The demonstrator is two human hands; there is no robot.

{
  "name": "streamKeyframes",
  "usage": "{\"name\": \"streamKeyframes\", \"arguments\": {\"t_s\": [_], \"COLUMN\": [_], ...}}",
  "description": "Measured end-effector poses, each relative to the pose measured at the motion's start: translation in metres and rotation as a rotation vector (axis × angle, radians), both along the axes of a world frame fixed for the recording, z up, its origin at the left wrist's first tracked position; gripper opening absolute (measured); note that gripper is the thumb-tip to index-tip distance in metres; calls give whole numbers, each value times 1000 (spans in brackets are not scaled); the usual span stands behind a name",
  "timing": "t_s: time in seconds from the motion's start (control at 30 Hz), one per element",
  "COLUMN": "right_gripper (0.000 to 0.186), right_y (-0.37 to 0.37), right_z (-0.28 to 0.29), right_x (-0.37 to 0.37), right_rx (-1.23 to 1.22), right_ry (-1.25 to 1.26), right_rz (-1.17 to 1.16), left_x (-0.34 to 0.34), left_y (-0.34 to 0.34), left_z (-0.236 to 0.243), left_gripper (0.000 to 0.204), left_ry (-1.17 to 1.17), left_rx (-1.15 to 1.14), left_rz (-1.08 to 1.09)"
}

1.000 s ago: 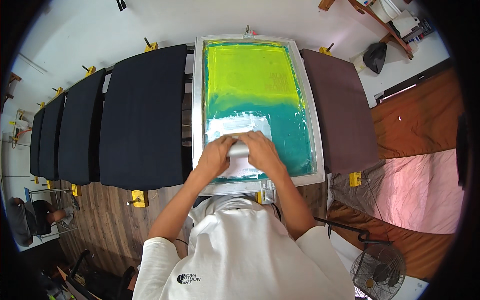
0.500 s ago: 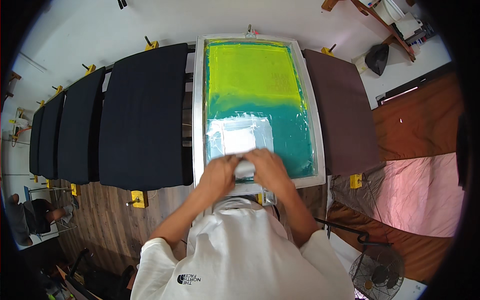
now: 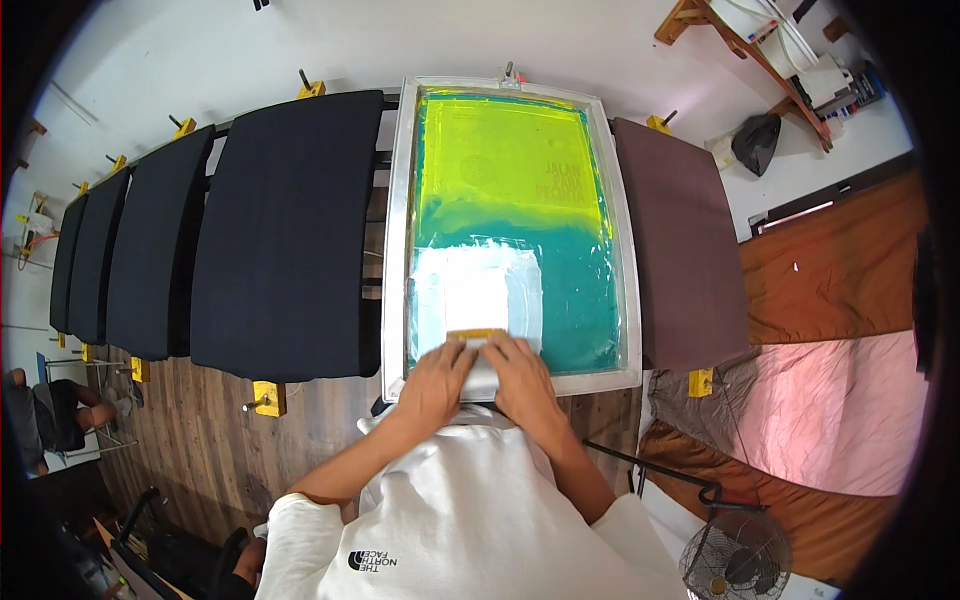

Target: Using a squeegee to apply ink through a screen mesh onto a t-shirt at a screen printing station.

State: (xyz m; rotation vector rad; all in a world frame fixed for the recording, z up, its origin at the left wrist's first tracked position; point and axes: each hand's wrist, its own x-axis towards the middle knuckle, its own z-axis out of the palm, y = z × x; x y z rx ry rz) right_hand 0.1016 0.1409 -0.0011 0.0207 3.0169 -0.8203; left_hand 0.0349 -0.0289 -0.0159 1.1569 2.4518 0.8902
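A screen-printing frame (image 3: pixel 629 290) with a pale metal rim lies in front of me. Its mesh is lime green (image 3: pixel 500 150) in the far part and teal (image 3: pixel 575 290) in the near part. A patch of white ink (image 3: pixel 476 290) lies near left on the mesh, streaked at its borders. At the patch's near end, my left hand (image 3: pixel 436 380) and my right hand (image 3: pixel 517 372) are closed side by side on a squeegee (image 3: pixel 476 334). Its yellow-brown edge shows beyond my fingertips; my hands hide much of the rest.
Several boards covered in black fabric (image 3: pixel 285 235) stand in a row to the left. A brown-covered board (image 3: pixel 685 245) sits close on the right. Yellow clamps (image 3: pixel 268 398) jut from the boards' ends. A caged fan (image 3: pixel 735 555) stands low right, and a person's legs (image 3: pixel 85 410) show far left.
Both hands have drawn the squeegee toward me, to the near end of the white ink. Its yellow-brown edge now shows, and the white patch looks more even. The view has shifted slightly.
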Motion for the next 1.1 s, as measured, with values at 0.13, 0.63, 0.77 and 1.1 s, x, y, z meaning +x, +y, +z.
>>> {"name": "streamKeyframes", "arguments": {"t_s": [0.13,0.63,0.77,1.1], "right_gripper": [51,43,43,37], "right_y": [0,15,21,24], "right_z": [10,-31,-1,-2], "right_x": [11,-53,-63,-65], "right_rx": [-42,104,-25,19], "right_ry": [-82,188,-99,-138], "right_rz": [19,-42,-45,12], "left_x": [7,-51,-61,-60], "left_y": [-5,27,33,33], "left_z": [13,-26,14,17], "left_gripper": [60,58,56,58], "left_ry": [-55,187,-200,-252], "left_rx": [-44,55,-55,-51], "left_rz": [-44,29,54,105]}}
